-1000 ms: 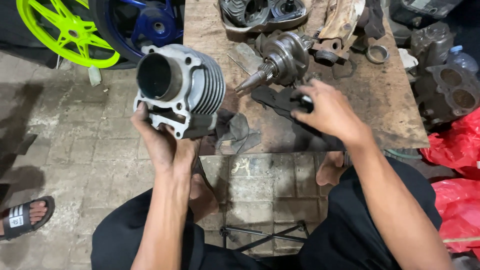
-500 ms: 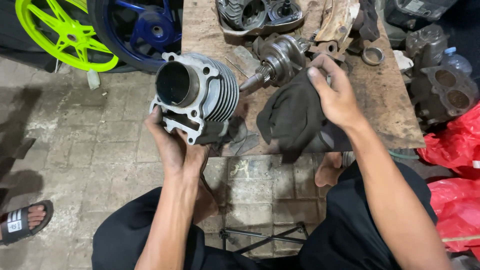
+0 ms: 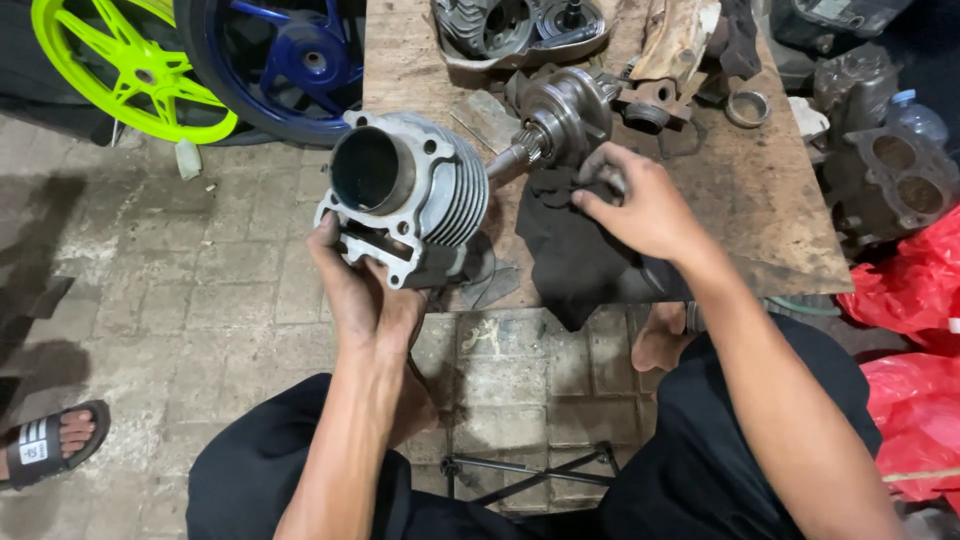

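I see a green wheel [image 3: 120,70] beside a blue wheel [image 3: 285,60], a metal ring [image 3: 747,108] on the wooden bench [image 3: 770,220], red bags [image 3: 915,290], and a sandalled foot [image 3: 50,445].

Under my grip lies a floor [image 3: 200,290] of grey paving bricks, stained and dusty. Ahead of it stands a worn wooden worktop [image 3: 770,210]. Beyond my grip to the left lean a lime-green wheel [image 3: 120,70] and a blue wheel [image 3: 290,60]; far right, red plastic bags [image 3: 910,300].
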